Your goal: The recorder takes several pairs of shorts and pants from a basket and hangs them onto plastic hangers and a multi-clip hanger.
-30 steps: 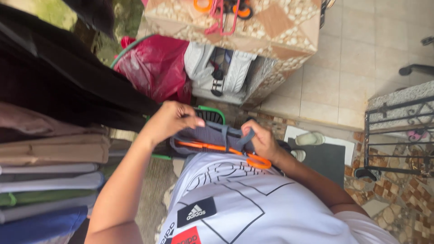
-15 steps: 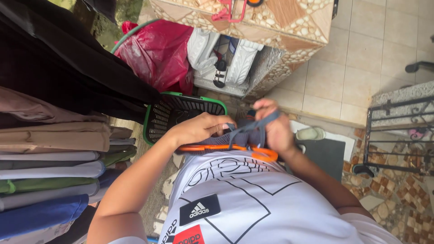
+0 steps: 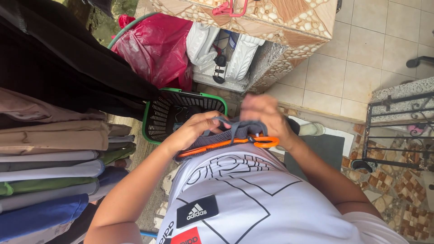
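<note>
Both hands are working a grey garment [image 3: 226,131] onto an orange hanger [image 3: 235,142], held against the person's white shirt [image 3: 235,194] just above a green basket [image 3: 156,119]. The left hand [image 3: 192,131] is pinching the cloth with fingers curled together, while the right hand [image 3: 264,117] is blurring over the strap end, so I cannot tell how its fingers are closing. The garment is already draping across the hanger's bar, though it isn't hanging yet beside the clothes [image 3: 54,153] at the left.
</note>
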